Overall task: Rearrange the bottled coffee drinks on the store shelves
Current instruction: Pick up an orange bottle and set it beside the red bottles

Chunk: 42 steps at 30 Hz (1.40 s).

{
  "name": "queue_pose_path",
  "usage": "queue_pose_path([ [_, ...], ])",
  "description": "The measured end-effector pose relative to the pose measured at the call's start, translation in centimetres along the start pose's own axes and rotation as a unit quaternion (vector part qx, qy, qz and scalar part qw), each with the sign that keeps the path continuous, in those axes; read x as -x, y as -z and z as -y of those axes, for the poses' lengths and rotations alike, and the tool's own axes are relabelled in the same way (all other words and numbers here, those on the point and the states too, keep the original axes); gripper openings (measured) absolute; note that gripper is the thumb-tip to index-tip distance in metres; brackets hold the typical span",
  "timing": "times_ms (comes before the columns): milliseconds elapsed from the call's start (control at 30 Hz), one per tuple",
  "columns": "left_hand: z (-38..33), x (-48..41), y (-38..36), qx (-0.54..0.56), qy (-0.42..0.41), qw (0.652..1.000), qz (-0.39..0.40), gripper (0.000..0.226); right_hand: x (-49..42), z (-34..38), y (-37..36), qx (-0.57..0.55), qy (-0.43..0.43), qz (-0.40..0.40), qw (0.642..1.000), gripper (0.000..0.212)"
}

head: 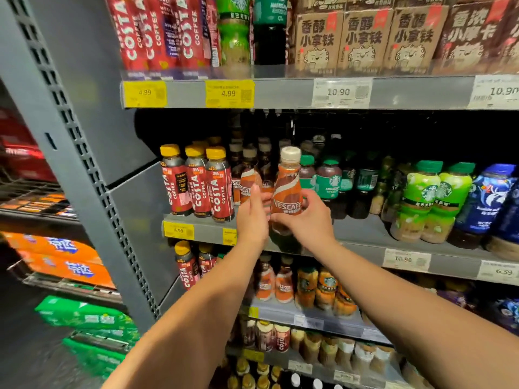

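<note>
Holding Nescafe bottle point(288, 189) upright in right hand point(307, 221), left hand point(251, 219) alongside

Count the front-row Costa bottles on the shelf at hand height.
3, side by side at the shelf's left end: left Costa bottle, middle Costa bottle, right Costa bottle. More yellow caps behind are partly hidden.

I see bare limbs only — left forearm point(196, 318), right forearm point(407, 304), left grip point(251, 219) and right grip point(307, 220), all uncovered.
</note>
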<state>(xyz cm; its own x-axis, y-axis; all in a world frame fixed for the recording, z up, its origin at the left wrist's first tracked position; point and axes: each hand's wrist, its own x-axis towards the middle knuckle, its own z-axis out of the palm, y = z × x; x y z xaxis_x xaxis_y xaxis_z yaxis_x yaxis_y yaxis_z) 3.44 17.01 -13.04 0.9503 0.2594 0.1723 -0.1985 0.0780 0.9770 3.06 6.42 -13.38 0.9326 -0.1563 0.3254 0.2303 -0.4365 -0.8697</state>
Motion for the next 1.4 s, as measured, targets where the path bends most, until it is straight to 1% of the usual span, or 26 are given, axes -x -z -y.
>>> queue_pose_path([
  [67, 0.0, -1.3, 1.0, -0.010, -0.002, 1.000, 0.008, 0.045, -0.5, 0.7, -1.2, -0.004, -0.004, -0.007, 1.000, 0.063],
  [200, 0.4, -3.9, 2.4, -0.012, -0.002, 1.000, 0.029, 0.040, -1.6, 1.9, -3.7, -0.001, -0.005, -0.035, 0.999, 0.054],
  [333, 1.3, -5.8, 3.1, -0.028, -0.002, 0.999, 0.039, 0.044, -2.2, 2.6, -5.3, 0.012, 0.009, -0.063, 0.998, 0.039],
  [400, 1.7, -6.5, 3.3, -0.031, 0.006, 0.998, 0.048, 0.045, -2.3, 2.6, -6.0, 0.021, 0.011, -0.079, 0.997, 0.035],
  [567, 2.2, -7.3, 3.4, -0.033, 0.015, 0.997, 0.069, 0.053, -3.0, 1.8, -7.8, 0.026, -0.016, -0.114, 0.993, 0.034],
  [733, 2.4, -7.3, 3.3, -0.033, 0.040, 0.996, 0.076, 0.052, -3.4, 1.3, -8.7, 0.020, -0.056, -0.127, 0.990, 0.034],
  [900, 3.3, -7.3, 3.3, -0.041, 0.067, 0.995, 0.057, 0.071, -2.8, 0.4, -8.9, 0.043, -0.072, -0.115, 0.990, 0.036],
  [1033, 3.3, -7.2, 3.3, -0.040, 0.065, 0.995, 0.066, 0.074, -2.7, 0.3, -9.0, 0.060, -0.075, -0.110, 0.989, 0.042],
  [1133, 3.4, -7.3, 3.3, -0.042, 0.062, 0.995, 0.073, 0.080, -2.4, 0.5, -8.9, 0.053, -0.072, -0.098, 0.991, 0.044],
  [1200, 3.6, -7.3, 3.2, -0.047, 0.062, 0.994, 0.072, 0.082, -2.0, 0.7, -8.6, 0.049, -0.072, -0.102, 0.991, 0.036],
  [1267, 3.4, -7.1, 3.2, -0.042, 0.066, 0.994, 0.072, 0.086, -1.5, 0.6, -8.5, 0.039, -0.066, -0.123, 0.990, 0.025],
  [1333, 2.9, -6.8, 3.4, -0.031, 0.074, 0.994, 0.069, 0.084, -1.0, 0.4, -8.5, 0.043, -0.048, -0.155, 0.986, 0.025],
  [1400, 2.5, -6.5, 3.6, -0.019, 0.072, 0.995, 0.073, 0.071, -0.5, 0.2, -8.6, 0.049, -0.034, -0.172, 0.983, 0.030],
])
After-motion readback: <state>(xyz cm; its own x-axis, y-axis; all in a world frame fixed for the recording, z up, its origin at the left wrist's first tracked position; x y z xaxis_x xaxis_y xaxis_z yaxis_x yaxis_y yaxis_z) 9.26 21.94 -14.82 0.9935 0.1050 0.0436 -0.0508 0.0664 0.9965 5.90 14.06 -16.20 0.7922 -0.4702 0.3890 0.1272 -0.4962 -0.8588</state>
